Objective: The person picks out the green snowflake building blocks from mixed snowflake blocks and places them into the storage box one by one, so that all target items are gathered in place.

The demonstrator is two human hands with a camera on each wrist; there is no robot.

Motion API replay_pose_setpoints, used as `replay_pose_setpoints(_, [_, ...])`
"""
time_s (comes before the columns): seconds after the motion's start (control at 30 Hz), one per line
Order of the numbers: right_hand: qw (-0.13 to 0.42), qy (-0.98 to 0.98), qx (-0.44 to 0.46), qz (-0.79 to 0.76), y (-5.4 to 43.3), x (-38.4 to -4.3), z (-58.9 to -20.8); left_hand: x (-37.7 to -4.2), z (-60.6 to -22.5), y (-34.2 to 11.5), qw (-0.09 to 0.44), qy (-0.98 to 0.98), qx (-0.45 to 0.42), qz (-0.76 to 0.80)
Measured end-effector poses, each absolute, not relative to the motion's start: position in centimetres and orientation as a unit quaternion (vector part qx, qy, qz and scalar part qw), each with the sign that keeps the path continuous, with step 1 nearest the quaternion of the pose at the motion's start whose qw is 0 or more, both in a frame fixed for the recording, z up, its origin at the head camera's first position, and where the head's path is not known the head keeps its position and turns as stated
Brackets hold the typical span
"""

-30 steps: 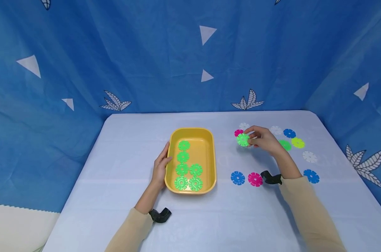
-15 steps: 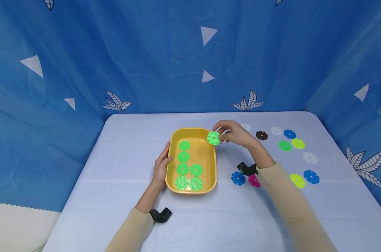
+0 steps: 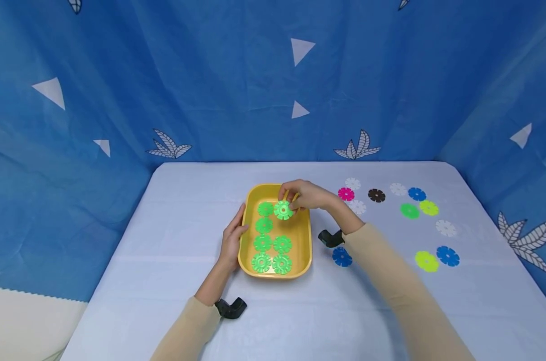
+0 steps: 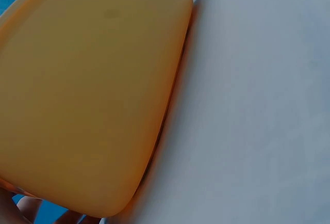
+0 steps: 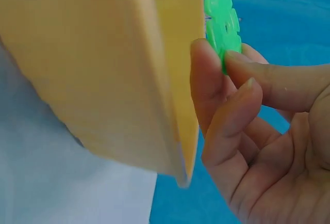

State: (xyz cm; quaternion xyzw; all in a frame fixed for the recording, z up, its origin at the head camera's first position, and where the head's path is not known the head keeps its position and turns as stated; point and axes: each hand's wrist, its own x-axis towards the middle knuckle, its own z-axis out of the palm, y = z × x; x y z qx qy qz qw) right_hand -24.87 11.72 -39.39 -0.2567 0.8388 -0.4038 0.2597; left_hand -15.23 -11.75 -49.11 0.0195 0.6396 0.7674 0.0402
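My left hand (image 3: 230, 243) holds the left side of a yellow tray (image 3: 307, 250), its thumb over the rim. Several green notched plastic discs (image 3: 261, 262) lie inside the tray, in a left column with a shorter one beside it. Over the upper part of the tray, my right hand (image 3: 310, 194) pinches another green disc (image 3: 283, 214) between thumb and fingers. In the right wrist view that disc (image 5: 220, 17) stands edge-on above the fingertips, beside the tray wall (image 5: 103, 69). The left wrist view is mostly filled by the tray's outer side (image 4: 98, 95).
Loose discs lie on the white-covered table (image 3: 173, 215) right of the tray: pink (image 3: 346, 197), brown (image 3: 373, 196), green (image 3: 410, 211), blue (image 3: 342, 260), yellow (image 3: 426, 264) and white (image 3: 445, 231). A blue patterned curtain (image 3: 237, 90) stands behind and at both sides.
My right hand has carried the green disc leftward from the loose discs to above the tray, uncovering pink, brown and white discs. The left hand and tray stay nearly in place.
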Motion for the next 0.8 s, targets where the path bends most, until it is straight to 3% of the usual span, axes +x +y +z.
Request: replay_pose_setpoints(0.8, [0.315,0.87,-0.286,-0.25,8.7,-25.6,-41.8,-15.3,-49.0,-11.6,0.042,0.64,0.014,0.767])
